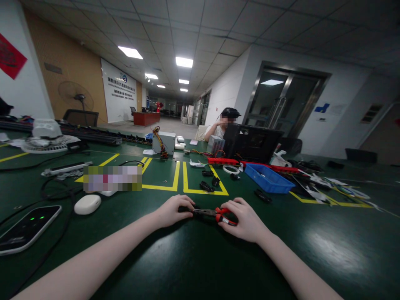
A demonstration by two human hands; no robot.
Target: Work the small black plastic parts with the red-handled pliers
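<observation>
Long-nose pliers [206,212] with red and black handles lie level just above the green table, jaws pointing left. My right hand [245,218] is closed around their handles. At the jaw tips, my left hand [176,210] pinches with thumb and fingers; a small dark thing seems to be between them, too hidden to name. Whether the jaws grip that thing I cannot tell. Several small black plastic parts [206,186] lie beyond the hands, inside and beside a yellow-taped square [206,192].
A blue tray [268,179] stands to the right, with cables and papers beyond it. On the left are a white earbud case [88,204], a phone-like device [29,229] and black cables. A power supply box [164,143] stands farther back. Another person [218,129] sits across the table.
</observation>
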